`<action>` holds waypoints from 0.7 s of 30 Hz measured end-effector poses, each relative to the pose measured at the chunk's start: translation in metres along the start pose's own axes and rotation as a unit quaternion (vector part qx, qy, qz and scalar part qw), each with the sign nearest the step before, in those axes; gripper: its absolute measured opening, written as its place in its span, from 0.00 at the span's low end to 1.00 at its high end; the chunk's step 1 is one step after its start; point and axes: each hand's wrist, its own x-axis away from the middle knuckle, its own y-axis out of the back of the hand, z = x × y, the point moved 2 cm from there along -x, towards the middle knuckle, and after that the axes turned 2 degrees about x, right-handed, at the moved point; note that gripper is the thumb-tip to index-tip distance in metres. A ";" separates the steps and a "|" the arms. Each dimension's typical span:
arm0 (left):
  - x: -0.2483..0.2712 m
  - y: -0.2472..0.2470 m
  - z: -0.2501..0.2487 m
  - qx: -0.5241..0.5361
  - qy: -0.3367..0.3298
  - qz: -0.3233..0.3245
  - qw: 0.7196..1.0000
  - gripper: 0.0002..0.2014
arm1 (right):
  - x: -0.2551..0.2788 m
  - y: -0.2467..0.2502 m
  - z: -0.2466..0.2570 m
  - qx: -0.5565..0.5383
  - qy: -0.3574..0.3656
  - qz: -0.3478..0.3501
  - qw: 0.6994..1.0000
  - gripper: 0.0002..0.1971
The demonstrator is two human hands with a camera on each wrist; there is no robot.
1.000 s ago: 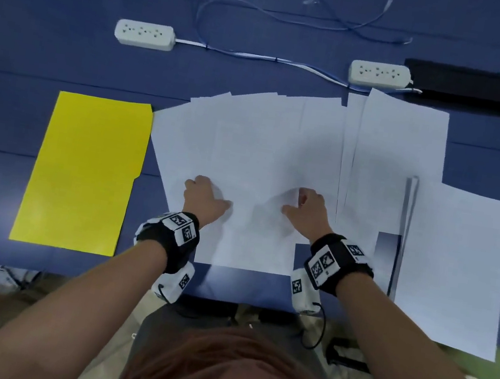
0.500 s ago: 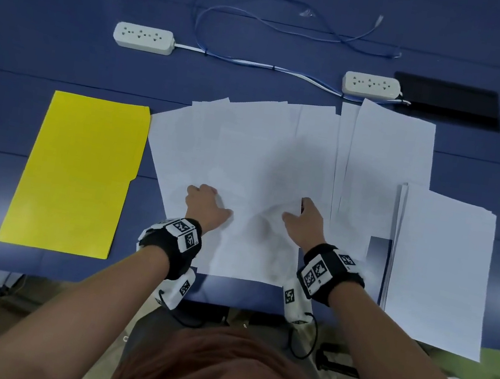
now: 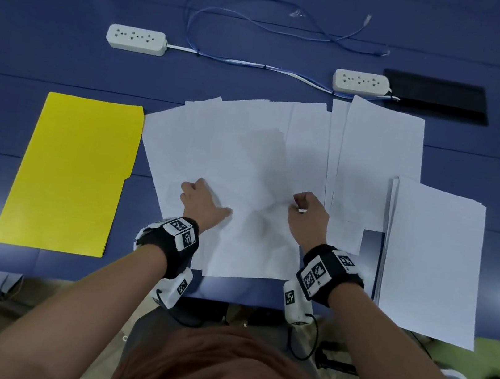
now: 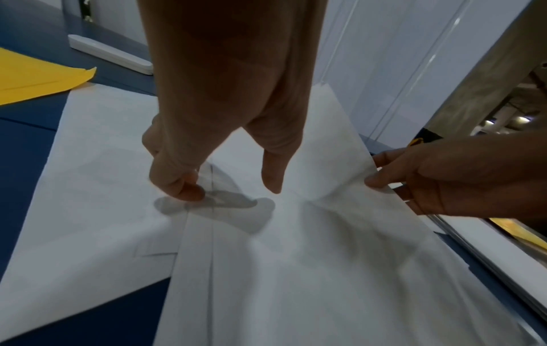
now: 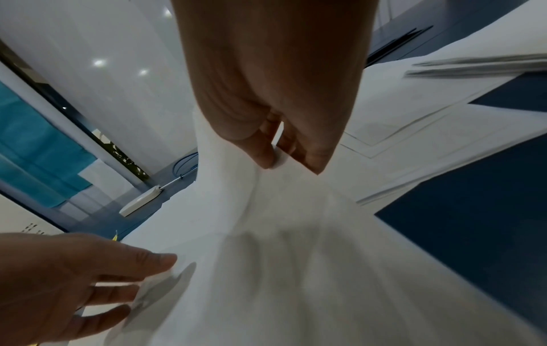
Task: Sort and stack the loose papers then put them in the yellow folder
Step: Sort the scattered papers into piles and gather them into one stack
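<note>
The yellow folder (image 3: 72,175) lies shut and flat at the left of the blue table. Several loose white papers (image 3: 249,143) are fanned across the middle, overlapping. A squared stack of papers (image 3: 433,259) lies at the right, its near corner over the table edge. My left hand (image 3: 199,194) presses its fingertips (image 4: 186,192) on the top sheet (image 4: 296,257) near its left edge. My right hand (image 3: 304,207) pinches that sheet's right edge between thumb and fingers (image 5: 311,161) and holds it raised, so the sheet buckles between the hands.
Two white power strips (image 3: 136,39) (image 3: 360,83) and a looping blue cable (image 3: 266,26) lie at the back. A black flat pad (image 3: 434,97) sits at the back right. The table's front edge (image 3: 67,272) runs just below the folder.
My right hand went from resting on the papers to pinching the top sheet's right edge and raising it. The left hand stayed pressed on the sheet.
</note>
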 end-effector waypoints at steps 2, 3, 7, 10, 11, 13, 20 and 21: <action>-0.001 0.002 0.002 0.014 0.014 0.006 1.000 0.49 | 0.002 0.001 0.001 -0.023 -0.009 0.019 1.000 0.11; -0.002 0.003 0.004 0.031 0.024 0.009 0.999 0.50 | 0.003 0.002 0.002 -0.035 -0.004 0.029 0.999 0.12; -0.004 0.011 0.005 0.100 0.033 -0.003 0.994 0.39 | 0.002 0.008 0.008 -0.068 0.009 0.074 0.995 0.11; -0.003 0.020 -0.003 0.234 0.012 0.022 0.972 0.43 | -0.001 0.013 0.017 -0.068 0.019 0.092 0.993 0.11; -0.003 0.024 -0.008 0.263 0.002 0.034 0.964 0.50 | -0.001 0.016 0.021 -0.067 0.026 0.093 0.993 0.11; -0.004 0.033 -0.017 0.282 -0.020 0.047 0.958 0.62 | -0.002 0.022 0.033 -0.069 0.049 0.089 0.992 0.11; 0.011 0.061 -0.050 0.323 -0.102 -0.001 0.941 0.25 | -0.005 0.052 0.066 -0.115 0.076 0.039 0.990 0.19; 0.018 0.064 -0.057 0.320 -0.121 -0.006 0.940 0.20 | -0.004 0.057 0.071 -0.126 0.077 0.028 0.989 0.20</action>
